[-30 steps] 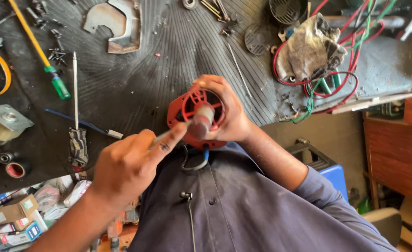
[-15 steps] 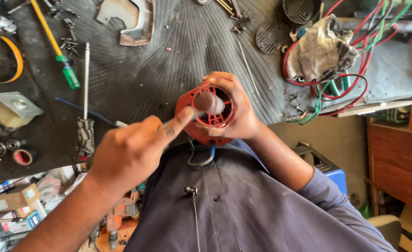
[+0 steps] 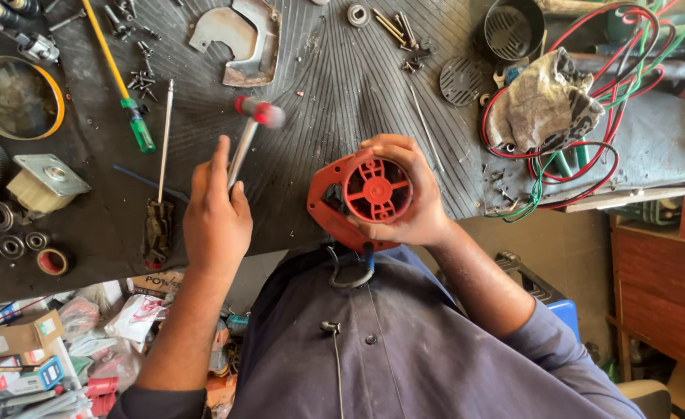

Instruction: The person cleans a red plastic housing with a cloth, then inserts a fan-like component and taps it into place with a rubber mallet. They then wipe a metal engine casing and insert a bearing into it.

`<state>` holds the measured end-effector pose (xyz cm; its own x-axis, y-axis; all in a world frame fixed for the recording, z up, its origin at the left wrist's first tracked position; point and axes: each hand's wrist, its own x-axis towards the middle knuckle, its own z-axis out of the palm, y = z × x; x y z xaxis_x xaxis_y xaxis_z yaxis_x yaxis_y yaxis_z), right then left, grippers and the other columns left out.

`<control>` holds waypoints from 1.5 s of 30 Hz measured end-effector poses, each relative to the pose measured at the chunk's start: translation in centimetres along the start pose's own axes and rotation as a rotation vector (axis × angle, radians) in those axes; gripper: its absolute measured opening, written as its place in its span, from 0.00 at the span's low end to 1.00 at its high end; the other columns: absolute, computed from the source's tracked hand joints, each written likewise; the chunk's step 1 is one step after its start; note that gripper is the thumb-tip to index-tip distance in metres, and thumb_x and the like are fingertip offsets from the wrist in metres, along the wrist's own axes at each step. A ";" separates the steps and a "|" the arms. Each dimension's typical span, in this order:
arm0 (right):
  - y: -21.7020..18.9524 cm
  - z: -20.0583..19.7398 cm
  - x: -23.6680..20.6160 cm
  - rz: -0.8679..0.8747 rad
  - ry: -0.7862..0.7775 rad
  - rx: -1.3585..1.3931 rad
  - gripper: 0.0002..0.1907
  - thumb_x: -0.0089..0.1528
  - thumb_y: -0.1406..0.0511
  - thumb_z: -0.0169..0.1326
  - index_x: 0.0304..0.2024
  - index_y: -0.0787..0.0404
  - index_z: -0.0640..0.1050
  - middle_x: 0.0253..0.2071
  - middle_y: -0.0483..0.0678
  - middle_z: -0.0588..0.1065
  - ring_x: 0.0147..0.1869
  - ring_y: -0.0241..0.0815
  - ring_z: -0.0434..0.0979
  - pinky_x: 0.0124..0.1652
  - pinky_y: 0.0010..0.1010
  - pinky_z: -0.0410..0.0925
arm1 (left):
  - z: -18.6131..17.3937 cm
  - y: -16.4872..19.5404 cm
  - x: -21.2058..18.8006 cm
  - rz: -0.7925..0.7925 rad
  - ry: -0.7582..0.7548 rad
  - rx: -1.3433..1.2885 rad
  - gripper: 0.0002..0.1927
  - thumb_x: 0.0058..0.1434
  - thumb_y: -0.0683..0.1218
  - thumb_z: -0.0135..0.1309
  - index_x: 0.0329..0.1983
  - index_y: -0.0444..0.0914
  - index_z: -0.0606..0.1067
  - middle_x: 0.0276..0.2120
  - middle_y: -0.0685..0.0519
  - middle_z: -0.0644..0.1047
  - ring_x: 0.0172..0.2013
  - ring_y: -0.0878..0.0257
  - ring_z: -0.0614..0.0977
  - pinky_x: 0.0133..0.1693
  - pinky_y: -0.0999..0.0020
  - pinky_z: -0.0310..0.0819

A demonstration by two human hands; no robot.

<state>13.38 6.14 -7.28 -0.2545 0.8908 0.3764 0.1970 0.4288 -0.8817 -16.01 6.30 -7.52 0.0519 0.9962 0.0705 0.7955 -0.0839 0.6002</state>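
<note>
hands | left (image 3: pixel 216 213) clamped on hammer (image 3: pixel 249 136) | right (image 3: pixel 408 198) gripping red housing (image 3: pixel 362 198)

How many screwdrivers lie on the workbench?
2. A green-handled screwdriver lies upper left; a dark-handled screwdriver lies beside the left hand, which holds a hammer. The right hand holds a red housing. Clutter may hide more.

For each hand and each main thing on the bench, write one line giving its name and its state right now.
left hand: closed around the hammer handle, raised over the bench
hammer: lifted, red head blurred
right hand: gripping the red housing
red housing: held at the bench edge, round opening facing up
green-handled screwdriver: lying flat
rag: crumpled on the wires
</note>
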 end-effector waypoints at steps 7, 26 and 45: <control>-1.2 -1.3 0.2 -0.073 0.118 0.107 0.46 0.51 0.62 0.74 0.66 0.57 0.63 0.62 0.56 0.67 0.66 0.50 0.72 0.66 0.45 0.69 | 1.4 0.0 -0.1 0.093 0.115 0.166 0.28 0.62 0.34 0.55 0.67 0.40 0.71 0.57 0.46 0.73 0.56 0.47 0.74 0.56 0.49 0.63; 0.8 -2.4 -2.2 0.040 0.259 0.292 0.45 0.53 0.58 0.73 0.65 0.57 0.62 0.62 0.54 0.67 0.65 0.49 0.72 0.66 0.46 0.67 | 9.0 4.5 1.6 0.548 -0.152 -0.085 0.45 0.61 0.70 0.55 0.72 0.38 0.64 0.69 0.48 0.68 0.70 0.49 0.67 0.71 0.35 0.36; -1.5 -7.9 -2.0 0.394 0.770 1.093 0.42 0.61 0.44 0.62 0.68 0.59 0.66 0.65 0.54 0.69 0.69 0.50 0.72 0.71 0.52 0.67 | 5.3 11.4 2.5 0.379 -0.222 -0.273 0.21 0.47 0.46 0.68 0.44 0.40 0.76 0.38 0.49 0.80 0.44 0.48 0.81 0.50 0.50 0.71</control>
<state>21.10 4.96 -4.48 0.2933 0.9347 -0.2006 -0.7883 0.1178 -0.6039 -3.58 7.96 -4.70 0.4566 0.8732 0.1706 0.5108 -0.4143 0.7533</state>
